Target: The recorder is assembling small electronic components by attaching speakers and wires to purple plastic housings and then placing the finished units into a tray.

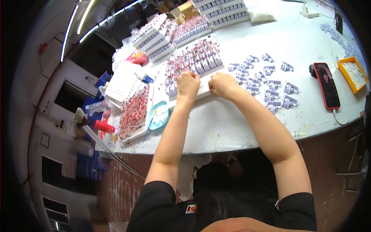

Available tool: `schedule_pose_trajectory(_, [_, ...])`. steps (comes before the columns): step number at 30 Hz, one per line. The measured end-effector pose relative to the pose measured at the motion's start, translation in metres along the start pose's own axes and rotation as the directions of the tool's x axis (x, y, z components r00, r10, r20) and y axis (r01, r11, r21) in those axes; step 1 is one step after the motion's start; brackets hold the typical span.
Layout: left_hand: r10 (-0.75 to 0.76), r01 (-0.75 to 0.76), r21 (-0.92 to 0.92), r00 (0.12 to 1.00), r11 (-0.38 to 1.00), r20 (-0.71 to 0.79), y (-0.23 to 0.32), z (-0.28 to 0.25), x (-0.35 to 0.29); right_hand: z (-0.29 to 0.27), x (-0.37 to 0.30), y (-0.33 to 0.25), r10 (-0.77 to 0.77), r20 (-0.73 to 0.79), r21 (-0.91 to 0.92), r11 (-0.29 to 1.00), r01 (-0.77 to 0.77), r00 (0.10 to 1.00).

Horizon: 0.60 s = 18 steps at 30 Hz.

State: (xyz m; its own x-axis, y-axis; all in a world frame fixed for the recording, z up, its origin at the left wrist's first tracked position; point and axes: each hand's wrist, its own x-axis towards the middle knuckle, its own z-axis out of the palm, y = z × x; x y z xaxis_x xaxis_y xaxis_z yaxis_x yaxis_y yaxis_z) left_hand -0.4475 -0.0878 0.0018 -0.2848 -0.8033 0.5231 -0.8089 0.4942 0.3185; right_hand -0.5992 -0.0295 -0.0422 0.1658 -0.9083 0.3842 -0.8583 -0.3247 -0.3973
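My left hand is closed, its fingers pinched together at the front edge of a white tray. A short distance to its right, my right hand is also closed, knuckles up, with the fingertips turned toward the left hand. Whatever lies between the fingers of either hand is too small or hidden to make out. Just beyond both hands, rows of grey plastic housings with red and white wires stand upright in the tray. Several loose grey housings lie spread on the table to the right of my right hand.
Left of my left forearm are a teal bowl with white material and a tray of red wired parts. Stacked trays stand at the back. A red-cased phone and a yellow-orange bin of small white pieces sit far right.
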Motion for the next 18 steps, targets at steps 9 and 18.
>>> schedule_pose_trajectory(9, [0.018, -0.019, 0.056, 1.0, 0.998, 0.022, 0.002, -0.003, 0.007, -0.005, -0.004, -0.008, -0.047, -0.086, -0.014, 0.999, 0.046, 0.995])
schedule_pose_trajectory(18, [0.126, -0.145, 0.131, 0.982, 0.981, 0.144, -0.022, -0.002, 0.019, -0.008, 0.007, -0.009, -0.015, 0.001, -0.037, 0.999, 0.015, 1.0])
